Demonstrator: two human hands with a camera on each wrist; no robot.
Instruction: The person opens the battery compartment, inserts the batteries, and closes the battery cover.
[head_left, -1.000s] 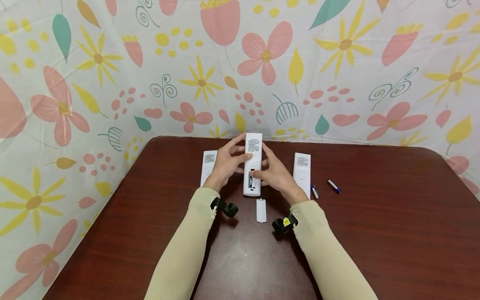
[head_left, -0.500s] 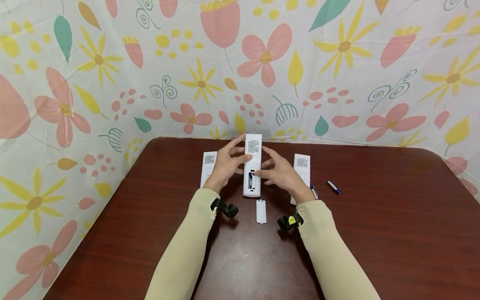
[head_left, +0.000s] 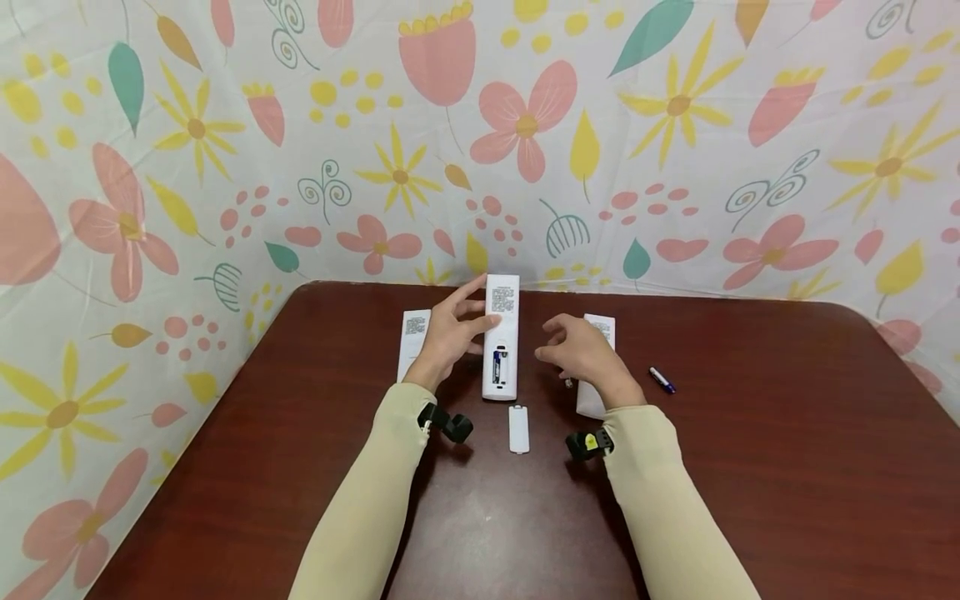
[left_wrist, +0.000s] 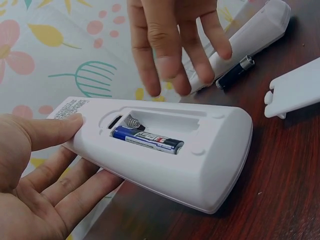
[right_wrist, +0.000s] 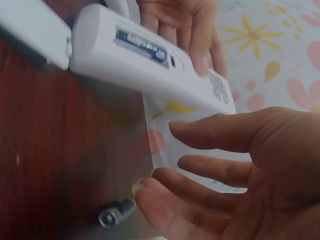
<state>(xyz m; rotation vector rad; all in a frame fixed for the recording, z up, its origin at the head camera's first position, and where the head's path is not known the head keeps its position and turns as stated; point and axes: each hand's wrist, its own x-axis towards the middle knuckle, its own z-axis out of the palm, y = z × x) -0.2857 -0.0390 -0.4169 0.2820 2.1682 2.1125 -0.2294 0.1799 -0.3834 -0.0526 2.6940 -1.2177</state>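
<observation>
My left hand (head_left: 450, 333) grips a white remote control (head_left: 501, 333), thumb on its back and fingers underneath. The remote's battery compartment is uncovered. One blue battery (left_wrist: 147, 139) lies in it, beside a bare slot with a spring (left_wrist: 132, 122) at its end. To the right, my right hand (head_left: 588, 354) is apart from the remote, fingers loosely bent with nothing between them. Below those fingertips a loose battery (right_wrist: 116, 214) lies on the table, mostly hidden from the head view. The white battery cover (head_left: 518, 429) rests on the table just below the remote.
A second white remote (head_left: 412, 346) lies at the left, partly behind my left hand. Another remote (head_left: 592, 405) is at the right, under my right hand and wrist. Farther right is a loose battery (head_left: 662, 380). A patterned cloth (head_left: 450, 167) hangs behind the table (head_left: 787, 458).
My right hand has drawn back from the battery compartment to the right, leaving the blue battery in plain sight. My left hand keeps its hold on the remote control.
</observation>
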